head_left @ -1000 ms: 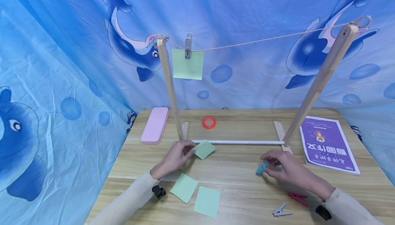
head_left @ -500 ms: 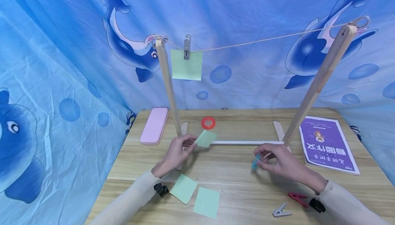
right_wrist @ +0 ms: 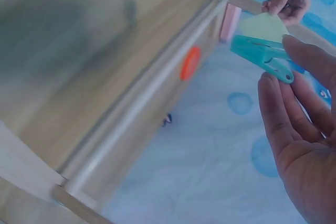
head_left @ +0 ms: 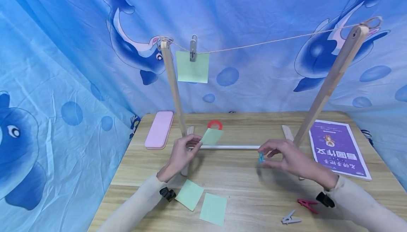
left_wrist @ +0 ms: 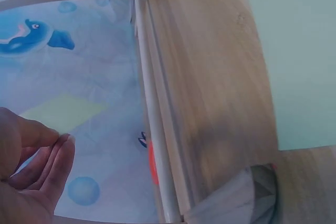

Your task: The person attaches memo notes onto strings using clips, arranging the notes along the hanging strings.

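Above the tabletop, my left fingers pinch a green note at its edge and my right fingers grasp a teal clothespin by its handles, where lopsided squeezing could spring it free and a slack pinch drop the note.

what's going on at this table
A person's left hand pinches a square pale-green paper sheet; their right hand holds a turquoise plastic clothespin. Both hands are below a beige string, where an upright grey clip holds another green sheet. Two more sheets, one red clip and one light-grey clip lie on the wood-grain tabletop.
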`<state>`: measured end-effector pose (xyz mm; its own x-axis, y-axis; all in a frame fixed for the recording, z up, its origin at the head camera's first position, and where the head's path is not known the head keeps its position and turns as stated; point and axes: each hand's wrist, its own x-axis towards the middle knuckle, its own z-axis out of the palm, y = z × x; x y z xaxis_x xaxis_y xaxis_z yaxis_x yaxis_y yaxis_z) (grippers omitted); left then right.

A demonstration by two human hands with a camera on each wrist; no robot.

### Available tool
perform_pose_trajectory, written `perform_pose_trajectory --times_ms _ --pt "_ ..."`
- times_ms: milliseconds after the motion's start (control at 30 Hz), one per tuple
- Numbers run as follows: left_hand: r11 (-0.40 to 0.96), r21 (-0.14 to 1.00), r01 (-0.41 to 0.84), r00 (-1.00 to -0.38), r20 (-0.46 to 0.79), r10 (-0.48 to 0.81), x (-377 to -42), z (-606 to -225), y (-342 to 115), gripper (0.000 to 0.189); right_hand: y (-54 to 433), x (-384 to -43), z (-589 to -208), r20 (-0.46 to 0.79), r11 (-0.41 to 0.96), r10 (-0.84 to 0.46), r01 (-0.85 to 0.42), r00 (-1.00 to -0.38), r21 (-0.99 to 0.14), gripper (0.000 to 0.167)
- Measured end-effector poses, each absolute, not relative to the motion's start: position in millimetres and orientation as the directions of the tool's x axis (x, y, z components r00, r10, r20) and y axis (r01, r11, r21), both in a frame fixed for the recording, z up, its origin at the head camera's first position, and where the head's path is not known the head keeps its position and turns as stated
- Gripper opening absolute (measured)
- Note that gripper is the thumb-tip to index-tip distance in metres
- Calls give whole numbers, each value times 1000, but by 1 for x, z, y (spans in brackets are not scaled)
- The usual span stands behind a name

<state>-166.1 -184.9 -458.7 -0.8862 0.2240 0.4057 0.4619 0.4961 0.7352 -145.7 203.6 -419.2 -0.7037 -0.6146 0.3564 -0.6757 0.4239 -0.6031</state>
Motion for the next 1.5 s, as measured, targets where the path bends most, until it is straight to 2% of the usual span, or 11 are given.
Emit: perform_pose_trajectory --times_ms 167,400,533,1067,1500 --pt "468 732 495 -865 466 187 -169 -456 -183 10 202 -154 -397 358 443 -634 -701 -686 -559 38" --pt "425 759 493 -864 483 140 -171 -450 -177 10 199 -164 -366 347 525 -602 -684 -719 -507 28" --pt "412 776 478 -871 479 108 -172 -446 -173 13 195 -169 -352 359 533 -595 -687 -719 -493 27" --pt "209 834 511 -851 524 -11 -178 -428 -155 18 178 -181 -300 477 488 -585 -755 -656 -439 35" --pt "145 840 523 -845 533 -42 -184 -420 -141 19 169 -190 -266 577 444 -590 -824 -565 -352 40"
